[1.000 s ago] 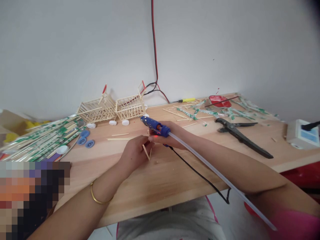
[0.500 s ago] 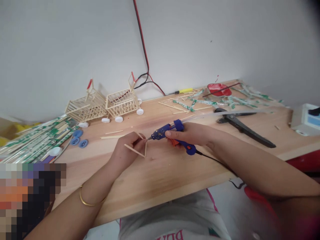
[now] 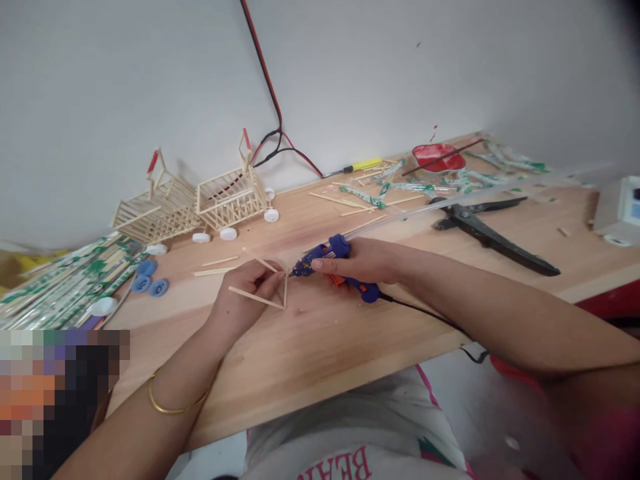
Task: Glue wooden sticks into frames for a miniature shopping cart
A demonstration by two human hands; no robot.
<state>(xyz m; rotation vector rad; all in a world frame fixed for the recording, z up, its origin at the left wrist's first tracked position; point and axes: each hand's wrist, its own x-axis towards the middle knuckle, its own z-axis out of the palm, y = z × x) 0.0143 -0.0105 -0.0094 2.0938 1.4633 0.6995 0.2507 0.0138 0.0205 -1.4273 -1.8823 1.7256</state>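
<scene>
Head view: you've got both hands over the middle of the table (image 3: pixel 320 363), between the near edge and the back edge by the wall. Left hand (image 3: pixel 250 287): grip closed, thumb and fingers pinching a stick frame (image 3: pixel 285 292), three thin sticks in an open U, mouth facing the left edge. Whether the frame rests on the wood or hangs just above, can't tell. Right hand (image 3: pixel 367 261): grip wrapped round a blue glue gun (image 3: pixel 326 256), thumb along its side. Orange trigger (image 3: pixel 339 281) shows below; can't tell if you're squeezing it.

Nozzle points at the U's far corner, right by the left fingertips; contact or a thin gap, can't tell. Looks like a gluing step at that joint. To do it well: brace the left wrist on the table, hold the two sticks dead still, put a small bead right on the corner, ease off the trigger before lifting away. Left fingertips look too near the hot tip; better to pinch further along the stick. Check the angle before the glue sets, as thin sticks probably twist easily.

Cord (image 3: pixel 425 312) drops over the near edge, so leave it slack. Loose sticks (image 3: pixel 214 271) and blue caps (image 3: pixel 159 287) lie toward the left edge, two stick carts (image 3: pixel 233 200) near the back edge, black pliers (image 3: pixel 500 241) toward the right edge.
</scene>
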